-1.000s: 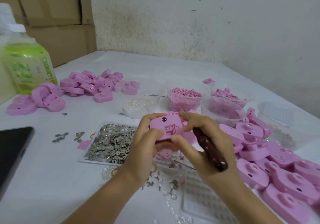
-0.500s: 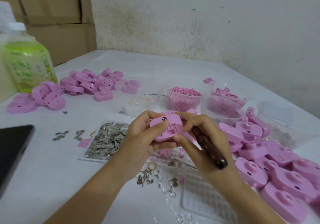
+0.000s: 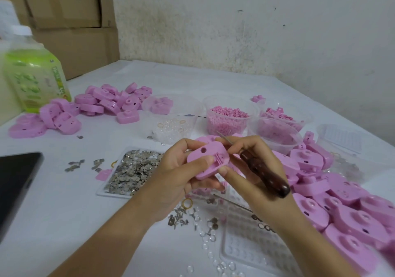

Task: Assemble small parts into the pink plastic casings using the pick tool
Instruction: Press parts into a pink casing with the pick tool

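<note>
The pink casing (image 3: pixel 206 159) you hold is smooth matte plastic, rounded like a flattened heart. It has one small round hole in its face and a ribbed rectangular slot near its right edge. It sits in the middle of the view, lifted clear of the white table (image 3: pixel 64 212). Your pick tool (image 3: pixel 263 174) has a glossy, dark-brown turned wooden handle and a thin grey metal shaft that pokes toward eleven o'clock past the casing's top edge. Your left hand (image 3: pixel 177 169) cups the casing from nine o'clock, fingers curled behind it and thumb pressed flat on its face. Your right hand (image 3: pixel 252 169) is wrapped round the handle, which slants across the palm toward five o'clock, and its thumb and forefinger touch the casing's right edge. At eight o'clock from the casing lies a clear shallow tray (image 3: pixel 111 194) heaped with small shiny metal pieces. At four o'clock is a pile of like casings (image 3: pixel 352 212), and at twelve o'clock a clear tub (image 3: pixel 213 127) of pink granules.
</note>
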